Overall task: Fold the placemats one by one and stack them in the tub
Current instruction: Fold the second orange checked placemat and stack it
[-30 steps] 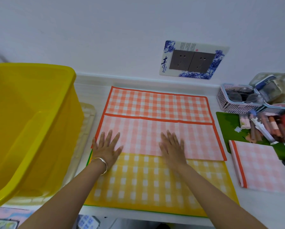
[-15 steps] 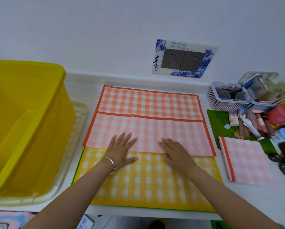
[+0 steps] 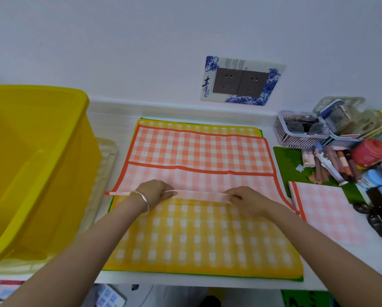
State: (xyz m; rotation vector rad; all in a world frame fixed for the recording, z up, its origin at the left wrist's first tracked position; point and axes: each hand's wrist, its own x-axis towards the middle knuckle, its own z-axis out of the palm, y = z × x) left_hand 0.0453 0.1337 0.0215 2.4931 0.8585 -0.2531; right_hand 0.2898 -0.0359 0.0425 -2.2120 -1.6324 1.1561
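An orange checked placemat (image 3: 198,149), folded up once, lies on a yellow checked placemat (image 3: 198,235) in the middle of the white counter. My left hand (image 3: 153,191) and my right hand (image 3: 244,197) each pinch the orange mat's near folded edge and lift it a little off the yellow one. A big yellow tub (image 3: 32,156) stands at the left; what I see of its inside holds nothing. A folded pink checked placemat (image 3: 327,209) lies at the right.
A green mat (image 3: 285,156) with tubes and bottles, a red lidded jar (image 3: 371,151) and a pink basket (image 3: 300,129) crowd the right side. A socket plate (image 3: 241,82) is on the wall. A pale tray (image 3: 105,165) sits under the tub.
My hands slid back from lying flat on the orange mat to its near folded edge and now pinch and lift it. The camera moved, showing the yellow mat's far edge.
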